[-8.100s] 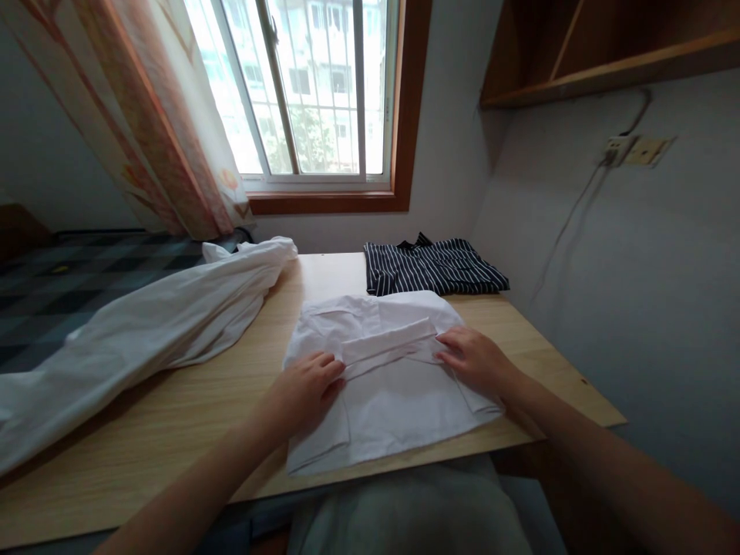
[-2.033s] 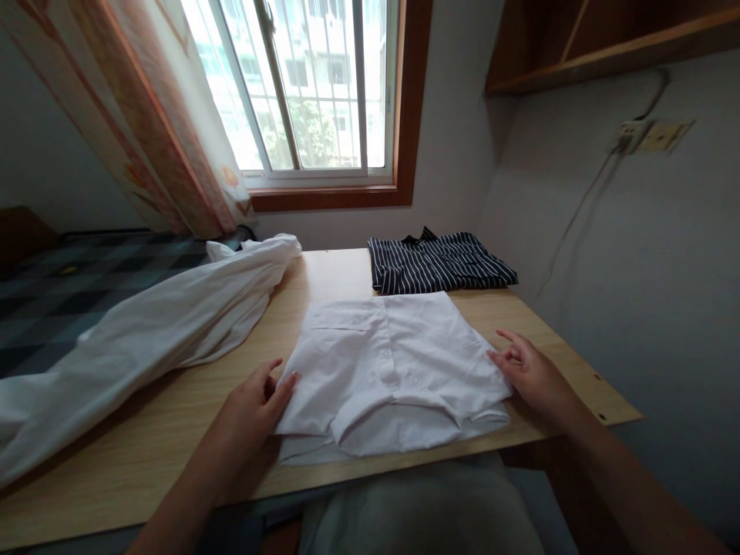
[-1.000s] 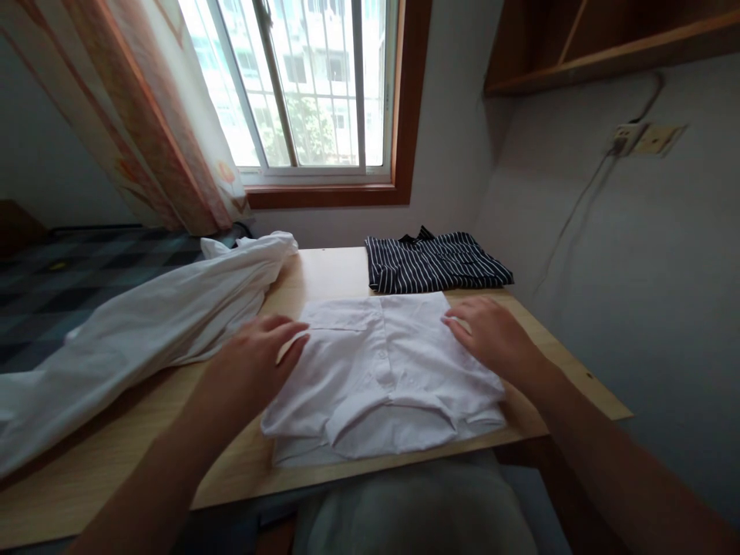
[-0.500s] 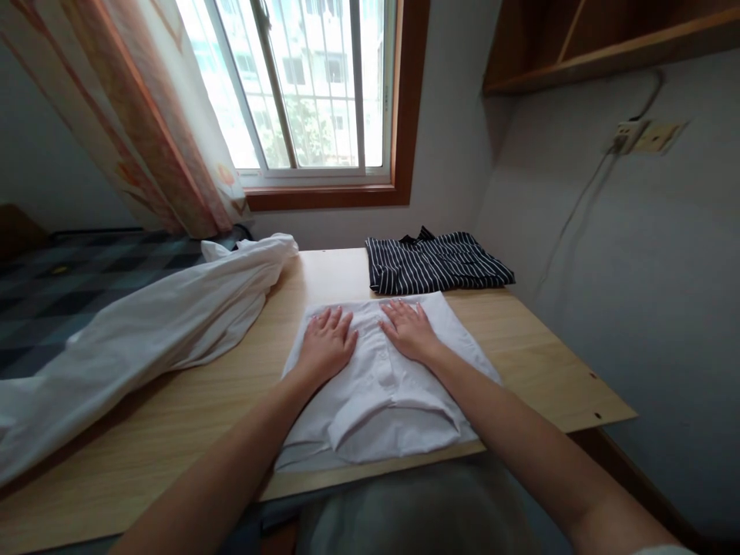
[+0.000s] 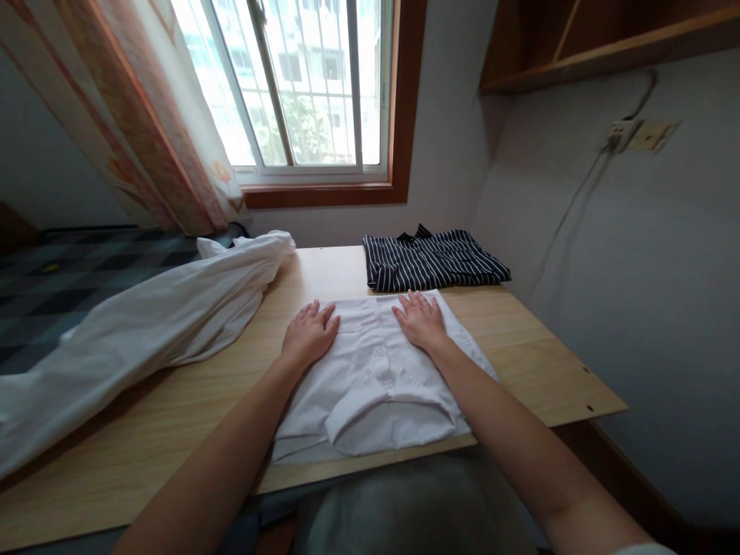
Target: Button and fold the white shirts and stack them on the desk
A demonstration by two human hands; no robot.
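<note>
The white, collared cloth shirt (image 5: 350,370) lay folded on the pale wooden counter (image 5: 537,347), just nearside of the folded black-and-white-striped garment (image 5: 436,260). Left hand (image 5: 311,333) and right hand (image 5: 421,320) rested spread on it, gripping nothing. Seemingly light, limp, easily creased, it suited support beneath both sides.

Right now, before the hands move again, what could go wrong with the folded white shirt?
The collar end of the folded white shirt lies close to the near edge of the table, so a pull that way might slide it over.

The left hand and right hand rest spread at its far end; a sideways drag could crease the layers, and a forward push could nudge the striped shirt just beyond.
</note>
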